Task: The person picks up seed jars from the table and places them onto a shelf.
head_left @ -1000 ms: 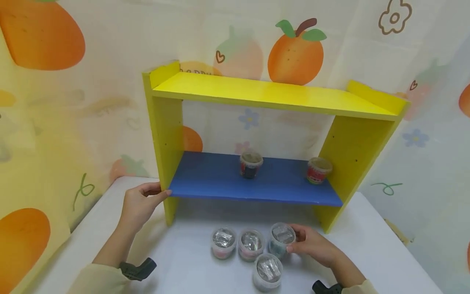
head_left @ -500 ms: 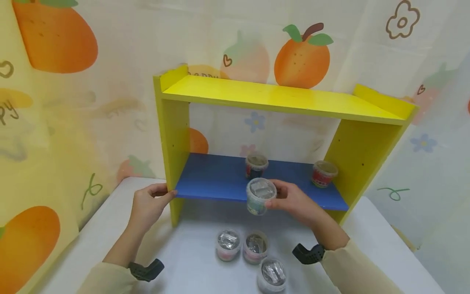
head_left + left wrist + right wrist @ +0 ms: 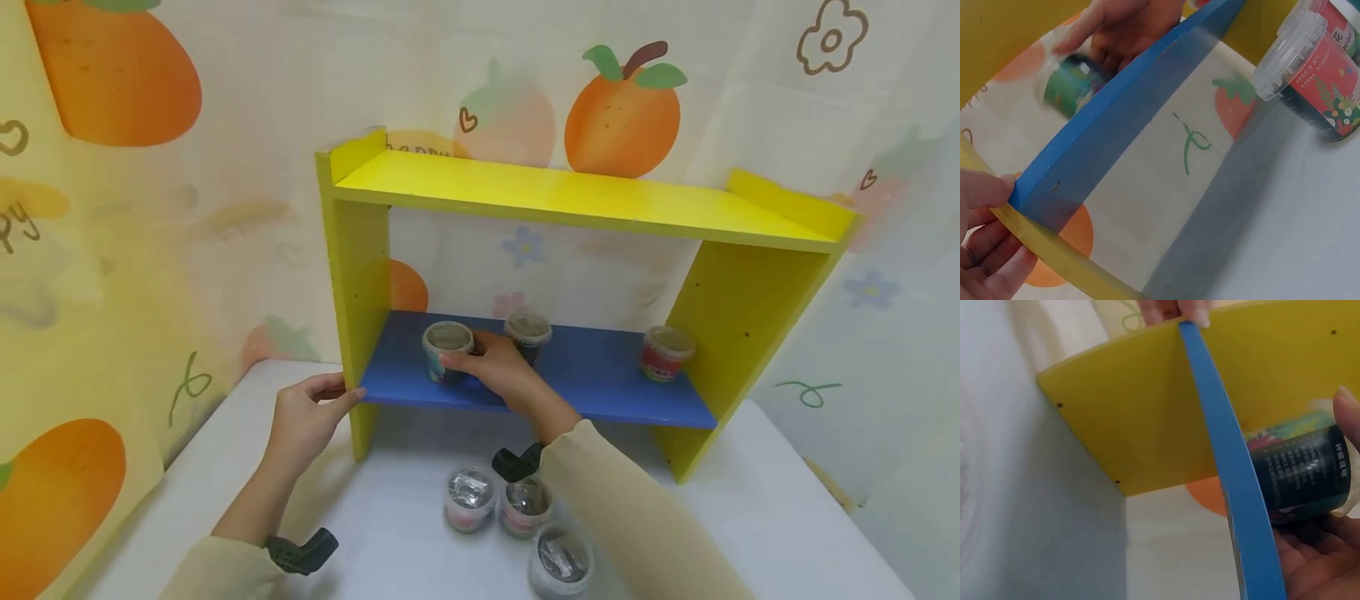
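My right hand (image 3: 506, 367) grips a small lidded plastic cup (image 3: 435, 363) at the left part of the blue shelf board (image 3: 592, 383). Its thumb and fingers lie around the cup's right side; the right wrist view shows the dark, printed label of this cup (image 3: 1300, 475). With the thumb at the board's front left corner, my left hand (image 3: 300, 425) pinches the edge of the yellow side panel (image 3: 352, 292). Just right of my right hand stands a dark-labelled cup (image 3: 528, 325), partly hidden by it. A red-labelled cup (image 3: 663, 358) stands at the board's right end.
On the white table (image 3: 405, 533), in front of the shelf, stand a pink-tinged cup (image 3: 469, 500), another beside it (image 3: 525, 505) and a paler cup (image 3: 559, 562) nearer me. The yellow top board (image 3: 555, 187) spans above. A fruit-patterned curtain (image 3: 247, 208) hangs behind.
My right hand has lifted the cup from the table and carried it up and left onto the blue board's left part. The left hand keeps its hold on the panel.
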The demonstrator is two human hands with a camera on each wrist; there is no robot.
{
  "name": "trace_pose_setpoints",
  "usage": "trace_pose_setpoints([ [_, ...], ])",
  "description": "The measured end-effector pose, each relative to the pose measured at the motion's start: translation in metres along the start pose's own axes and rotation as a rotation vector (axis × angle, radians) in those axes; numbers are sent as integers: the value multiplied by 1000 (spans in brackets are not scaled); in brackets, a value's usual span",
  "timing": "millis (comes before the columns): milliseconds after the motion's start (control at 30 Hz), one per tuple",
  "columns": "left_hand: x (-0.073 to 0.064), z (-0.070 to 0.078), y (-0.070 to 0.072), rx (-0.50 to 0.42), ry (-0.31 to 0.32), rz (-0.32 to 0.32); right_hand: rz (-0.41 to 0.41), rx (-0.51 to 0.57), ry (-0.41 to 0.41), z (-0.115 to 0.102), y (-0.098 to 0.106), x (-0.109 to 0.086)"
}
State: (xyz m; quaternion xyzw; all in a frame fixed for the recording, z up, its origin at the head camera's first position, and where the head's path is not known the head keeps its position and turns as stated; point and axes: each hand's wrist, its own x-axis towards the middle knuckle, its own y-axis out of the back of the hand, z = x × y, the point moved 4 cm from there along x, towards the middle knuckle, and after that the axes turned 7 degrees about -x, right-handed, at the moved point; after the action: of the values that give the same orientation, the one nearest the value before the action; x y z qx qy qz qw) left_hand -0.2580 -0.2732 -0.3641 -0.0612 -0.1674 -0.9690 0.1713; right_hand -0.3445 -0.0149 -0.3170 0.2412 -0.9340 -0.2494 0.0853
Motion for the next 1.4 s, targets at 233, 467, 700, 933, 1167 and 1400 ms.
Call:
trace_pose_setpoints([
  [233,2,-2,-3,-10,-44,-1,68,-13,-1,-8,-21,32],
  [467,-1,-5,-4,-9,-46,4,115,-35,7,-16,-38,48],
  [700,0,2,-5,-10,-47,-6,159,-33,57,-21,-41,55],
  [933,2,4,-3,-5,-63,-5,167,-68,25,-24,-42,56],
  [1167,0,0,-1,5,-68,0,127,-69,9,-22,-44,51],
  [1400,0,-2,2,17,-66,0,46,-61,-11,-16,-40,37],
])
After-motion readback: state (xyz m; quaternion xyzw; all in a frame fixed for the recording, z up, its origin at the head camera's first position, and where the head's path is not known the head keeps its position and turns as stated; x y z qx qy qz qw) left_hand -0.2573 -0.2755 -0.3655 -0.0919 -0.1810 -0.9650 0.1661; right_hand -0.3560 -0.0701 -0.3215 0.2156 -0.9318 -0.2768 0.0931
